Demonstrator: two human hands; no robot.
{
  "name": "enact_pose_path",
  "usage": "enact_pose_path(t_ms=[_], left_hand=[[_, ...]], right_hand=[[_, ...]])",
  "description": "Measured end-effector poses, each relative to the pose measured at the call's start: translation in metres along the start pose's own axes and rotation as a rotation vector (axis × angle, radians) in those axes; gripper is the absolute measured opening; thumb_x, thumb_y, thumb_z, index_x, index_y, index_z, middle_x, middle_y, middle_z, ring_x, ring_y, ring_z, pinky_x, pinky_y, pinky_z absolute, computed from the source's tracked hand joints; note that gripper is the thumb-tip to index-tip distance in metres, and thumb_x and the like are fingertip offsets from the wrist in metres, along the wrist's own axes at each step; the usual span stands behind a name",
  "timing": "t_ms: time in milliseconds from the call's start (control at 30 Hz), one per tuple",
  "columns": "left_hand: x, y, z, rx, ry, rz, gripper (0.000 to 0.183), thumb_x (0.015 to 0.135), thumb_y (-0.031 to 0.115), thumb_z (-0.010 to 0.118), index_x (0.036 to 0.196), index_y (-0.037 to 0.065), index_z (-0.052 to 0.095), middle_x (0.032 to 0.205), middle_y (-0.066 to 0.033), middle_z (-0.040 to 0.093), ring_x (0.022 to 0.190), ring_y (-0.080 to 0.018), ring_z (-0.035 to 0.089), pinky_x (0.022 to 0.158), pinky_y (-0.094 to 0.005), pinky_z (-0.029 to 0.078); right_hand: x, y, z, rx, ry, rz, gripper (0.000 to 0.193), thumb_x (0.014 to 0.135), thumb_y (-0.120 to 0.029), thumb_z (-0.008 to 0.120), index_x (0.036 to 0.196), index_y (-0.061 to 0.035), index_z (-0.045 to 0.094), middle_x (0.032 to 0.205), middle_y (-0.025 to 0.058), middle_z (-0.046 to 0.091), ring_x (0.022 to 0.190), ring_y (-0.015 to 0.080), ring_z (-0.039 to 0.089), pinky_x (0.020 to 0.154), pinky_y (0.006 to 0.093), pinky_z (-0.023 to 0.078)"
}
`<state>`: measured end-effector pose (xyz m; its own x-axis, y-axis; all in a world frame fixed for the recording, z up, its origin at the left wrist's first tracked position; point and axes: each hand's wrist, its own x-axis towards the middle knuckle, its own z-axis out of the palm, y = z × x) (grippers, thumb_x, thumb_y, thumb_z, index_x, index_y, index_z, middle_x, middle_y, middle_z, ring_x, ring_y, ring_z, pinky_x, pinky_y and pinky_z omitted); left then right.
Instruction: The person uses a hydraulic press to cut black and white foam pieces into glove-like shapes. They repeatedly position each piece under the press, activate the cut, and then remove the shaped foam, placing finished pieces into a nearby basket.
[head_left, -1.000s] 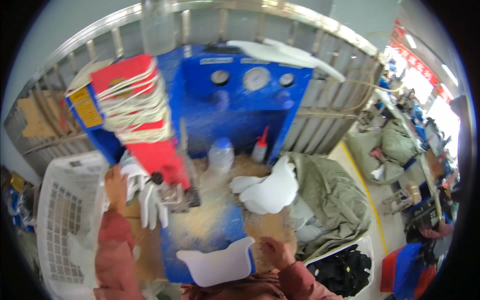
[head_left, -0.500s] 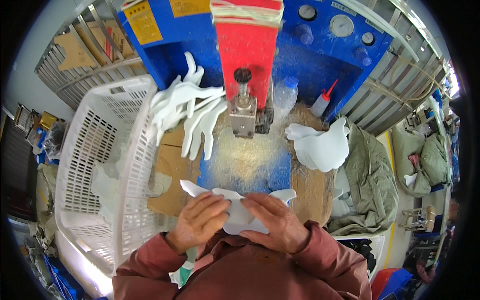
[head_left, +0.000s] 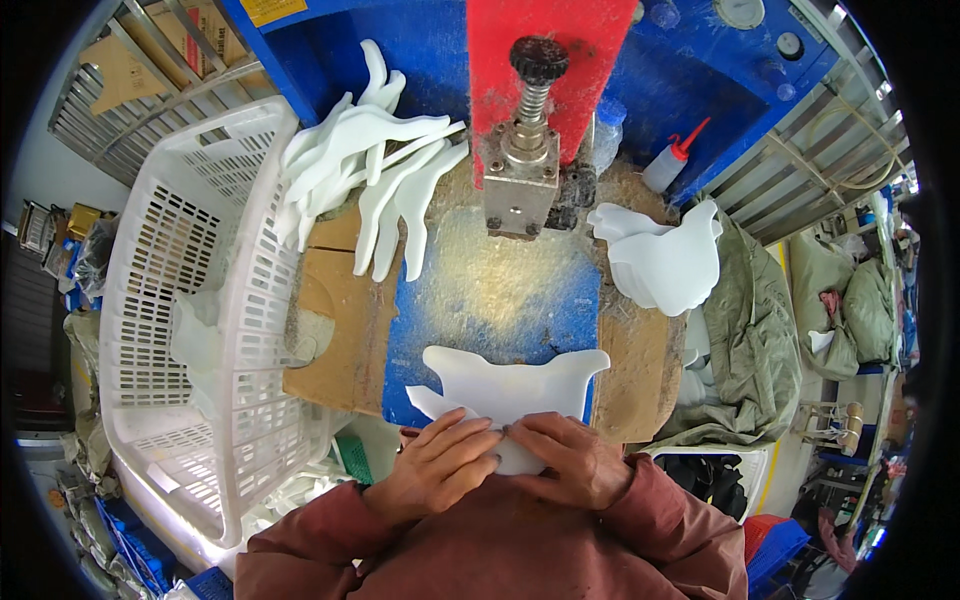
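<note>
At the near edge of the blue work surface (head_left: 430, 325), a wide white lobed sheet (head_left: 515, 385) extends forward from my fingers. A pointed end of white sheet (head_left: 430, 402) sticks out to its left; I cannot tell whether it is a second piece. My left hand (head_left: 440, 465) grips the near left part, fingers pressed together on top. My right hand (head_left: 575, 460) holds the near right part, its fingertips close to the left ones. Both thumbs are partly hidden. Beyond the sheet stands a metal machine head (head_left: 520, 180) with a black knob (head_left: 540, 60), mounted on a red arm (head_left: 600, 50).
Long curved white pieces (head_left: 400, 130) are heaped at the back left, beside a white plastic basket (head_left: 235, 380). Stacked white lobed pieces (head_left: 665, 265) lie at right. A red-tipped bottle (head_left: 665, 168) and a clear bottle (head_left: 607, 140) stand behind. Green-grey cloth (head_left: 755, 350) hangs at the right.
The white sheet was bowed close under my hands; now its wide lobed end reaches out flatter beyond my fingers. My view has shifted, and the machine head looks larger and higher in the picture.
</note>
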<state>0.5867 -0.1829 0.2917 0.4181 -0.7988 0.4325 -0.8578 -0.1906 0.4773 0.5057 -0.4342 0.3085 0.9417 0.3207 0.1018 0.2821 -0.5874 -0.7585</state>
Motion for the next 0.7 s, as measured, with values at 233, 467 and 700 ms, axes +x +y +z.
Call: enact_pose_path(t_ms=[233, 467, 700], left_hand=[[-0.005, -0.036, -0.025, 0.000, 0.167, -0.687, 0.033, 0.097, 0.007, 0.067, 0.129, 0.001, 0.067, 0.127, -0.0199, 0.067, 0.112, -0.0393, 0.067, 0.097, -0.0452, 0.053], [-0.001, -0.055, -0.031, -0.380, -0.007, -0.726, 0.031, 0.098, 0.003, 0.063, 0.129, 0.000, 0.067, 0.120, -0.0214, 0.069, 0.107, -0.0391, 0.068, 0.092, -0.0431, 0.055], [0.006, -0.068, -0.024, -0.259, -0.019, -0.713, 0.033, 0.091, 0.003, 0.073, 0.124, 0.002, 0.071, 0.118, -0.0168, 0.070, 0.104, -0.0324, 0.069, 0.087, -0.0376, 0.055]], right_hand=[[0.009, 0.009, -0.017, -0.218, 0.028, -0.097, 0.058, 0.074, -0.017, 0.083, 0.128, -0.0051, 0.068, 0.120, 0.0154, 0.063, 0.096, 0.0321, 0.070, 0.080, 0.0450, 0.057], [0.022, 0.014, -0.010, -0.342, 0.021, -0.094, 0.051, 0.074, -0.013, 0.080, 0.124, -0.0062, 0.070, 0.115, 0.0119, 0.061, 0.091, 0.0273, 0.069, 0.080, 0.0431, 0.056], [0.037, 0.023, -0.009, -0.366, 0.008, -0.077, 0.050, 0.074, -0.011, 0.080, 0.122, -0.0062, 0.069, 0.118, 0.0118, 0.060, 0.094, 0.0278, 0.067, 0.081, 0.0433, 0.054]])
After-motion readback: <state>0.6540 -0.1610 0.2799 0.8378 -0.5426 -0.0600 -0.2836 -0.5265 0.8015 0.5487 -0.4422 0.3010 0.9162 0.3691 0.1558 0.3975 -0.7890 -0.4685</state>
